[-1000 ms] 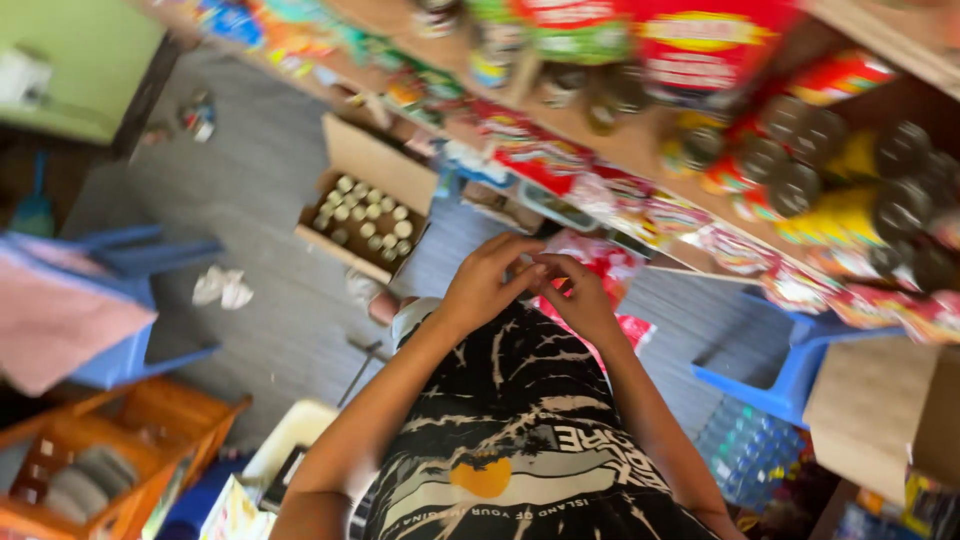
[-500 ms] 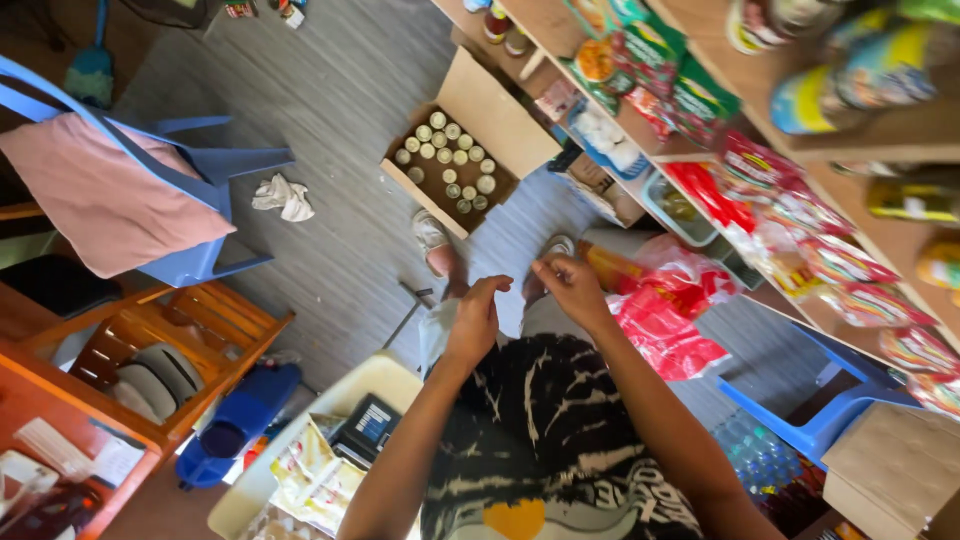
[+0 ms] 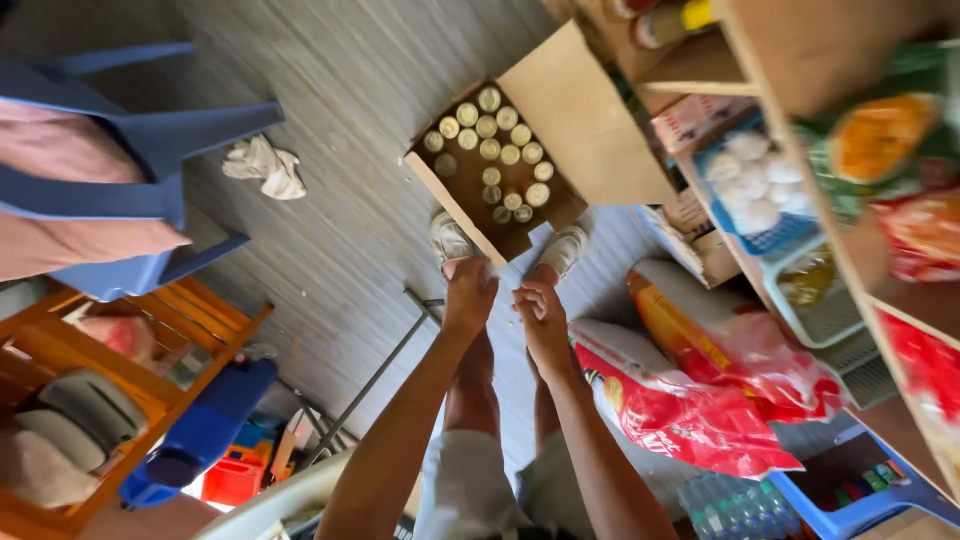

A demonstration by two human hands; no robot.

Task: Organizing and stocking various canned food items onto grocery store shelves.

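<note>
The person looks straight down at the floor (image 3: 330, 200), which is made of grey planks. Both arms are stretched downward, and the two hands are close together, just above the feet. The left hand (image 3: 468, 295) has the fingers bent inward, and the right hand (image 3: 540, 312) is curled too, with its knuckles toward the left one. The hands nearly touch each other (whether they hold something small between them, I cannot tell, because the fingers hide it).

Under the hands there are two pale shoes (image 3: 505, 245), side by side on the floor. Just beyond the shoes stands an open cardboard box (image 3: 585, 130) with its flaps spread out; inside it are many round can tops (image 3: 495, 150), in rows. This box is the thing nearest to the hands, a little in front of the toes.

At the right of the legs lies a red and white sack (image 3: 690, 415), and beside it an orange bag (image 3: 690, 320). Further right are wooden shelves (image 3: 790, 70) with a blue basket (image 3: 765, 215) of white round things. At the left stands a blue plastic chair (image 3: 165, 160) with pink cloth on it, and a crumpled white rag (image 3: 265, 167) lies on the floor near it. Lower left there is a wooden rack (image 3: 170, 350).
</note>
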